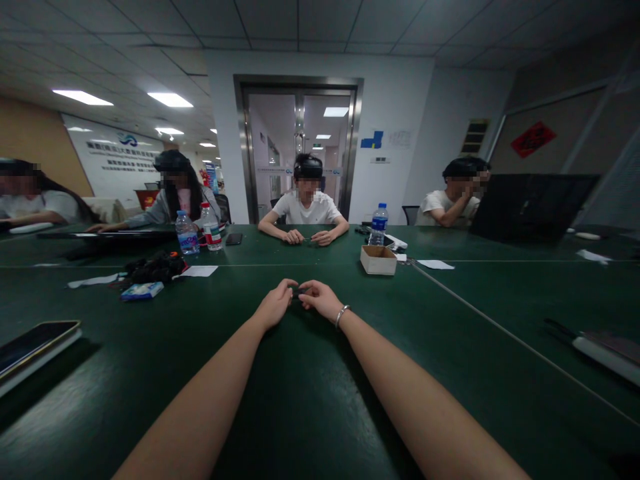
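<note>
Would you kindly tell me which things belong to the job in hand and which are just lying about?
In use:
small dark object, at the fingertips of left hand and right hand

Seemingly just lying about:
open box
blue packet
red-capped bottle
phone at the left edge

An office: shared table [305,387], monitor [537,208], lettered wall sign [120,155].

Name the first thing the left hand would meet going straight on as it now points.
The left hand would probably meet the small dark object between the hands first, then the right hand just beyond, though depth is hard to judge.
</note>
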Demonstrator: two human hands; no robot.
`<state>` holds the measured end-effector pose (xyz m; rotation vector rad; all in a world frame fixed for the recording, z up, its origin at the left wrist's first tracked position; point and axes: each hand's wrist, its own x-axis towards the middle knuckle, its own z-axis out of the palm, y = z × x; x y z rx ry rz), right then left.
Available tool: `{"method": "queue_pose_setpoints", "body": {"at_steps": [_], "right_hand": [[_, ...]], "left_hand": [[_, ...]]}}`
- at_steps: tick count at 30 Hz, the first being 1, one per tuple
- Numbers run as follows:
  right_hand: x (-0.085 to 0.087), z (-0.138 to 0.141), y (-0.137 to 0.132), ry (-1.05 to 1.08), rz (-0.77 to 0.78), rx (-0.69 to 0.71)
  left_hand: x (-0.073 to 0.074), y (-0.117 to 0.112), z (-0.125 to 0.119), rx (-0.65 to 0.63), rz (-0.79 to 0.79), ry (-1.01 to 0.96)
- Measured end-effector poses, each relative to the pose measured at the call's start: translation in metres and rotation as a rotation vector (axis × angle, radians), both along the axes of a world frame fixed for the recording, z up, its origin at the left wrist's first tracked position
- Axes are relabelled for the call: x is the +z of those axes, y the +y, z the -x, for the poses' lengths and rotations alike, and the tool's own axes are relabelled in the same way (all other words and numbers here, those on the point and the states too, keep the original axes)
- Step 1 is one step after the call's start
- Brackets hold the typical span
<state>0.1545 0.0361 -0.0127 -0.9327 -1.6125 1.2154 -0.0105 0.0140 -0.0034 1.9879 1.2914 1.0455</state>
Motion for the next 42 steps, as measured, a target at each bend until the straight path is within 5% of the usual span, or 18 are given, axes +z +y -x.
{"method": "queue_pose_setpoints", "body": {"at_steps": [42], "right_hand": [[0.0003,-0.0002,-0.0006,0.031,0.033,-0.012]], "left_hand": [[-0.0011,0.0000,-0.0016,-0.004,-0.004,-0.043]]}}
